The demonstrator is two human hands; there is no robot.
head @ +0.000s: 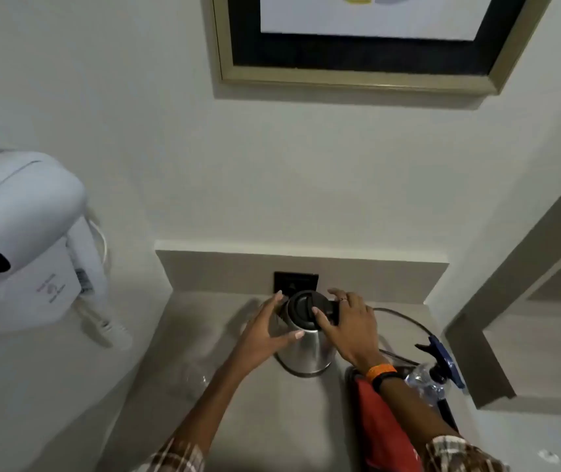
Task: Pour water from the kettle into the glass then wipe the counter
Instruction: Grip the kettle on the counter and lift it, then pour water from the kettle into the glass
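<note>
A steel kettle (306,352) with a black lid stands on its base at the back of the grey counter (272,420). My right hand (347,328) lies over the black handle, thumb pressed on the lid. My left hand (265,332) is spread against the kettle's left side, thumb on the steel wall. A clear glass (193,376), faint and hard to see, stands on the counter left of my left forearm. Under my right forearm lies a red cloth (381,427).
A spray bottle (437,373) with a blue trigger stands right of the kettle, by the black cord (405,318). A black socket (296,281) sits in the backsplash behind the kettle. A white wall hair dryer (23,243) juts out at left; a framed picture (357,80) hangs above.
</note>
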